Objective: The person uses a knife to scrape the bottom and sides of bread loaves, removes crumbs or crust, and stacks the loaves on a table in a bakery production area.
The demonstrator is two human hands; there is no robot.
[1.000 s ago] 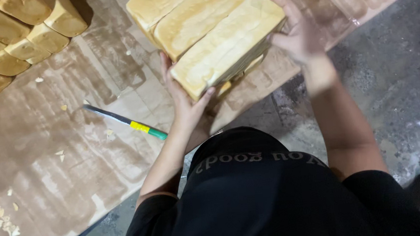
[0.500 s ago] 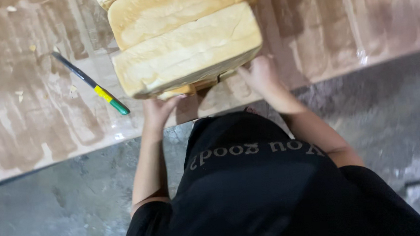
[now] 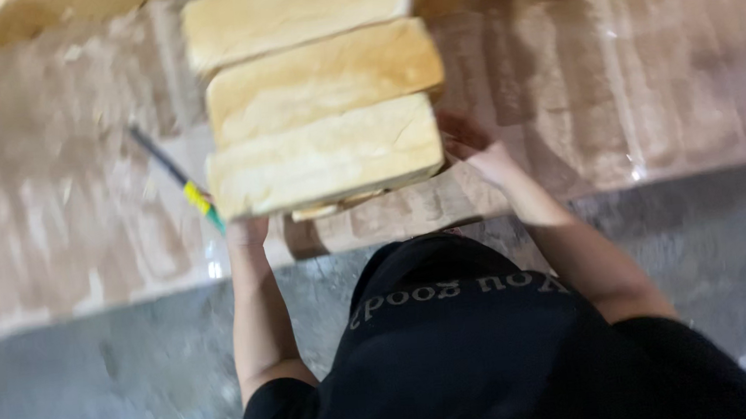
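On the far left, the brown surface [image 3: 58, 214] looks shiny, as if covered in clear wrap. A thin dark stick with a yellow and green end, maybe a pen [image 3: 180, 181], lies on it at a slant, just beside the bread.

Next comes the left hand [image 3: 248, 231]. It is tucked under the left end of the nearest loaf [image 3: 325, 156], so most of the hand is hidden. I cannot tell how its fingers are bent.

The nearest loaf is long and pale, and it lies sideways, from left to right, straight in front of the person. Two more loaves [image 3: 309, 43] lie side by side behind it, farther away, running the same way. Something flat pokes out under the nearest loaf, too blurry to name.

Then the right hand [image 3: 474, 145] presses on the right end of that loaf, fingers spread. So the hands are wide apart, one at each end, with the loaf between them. Both hands look about equally near.
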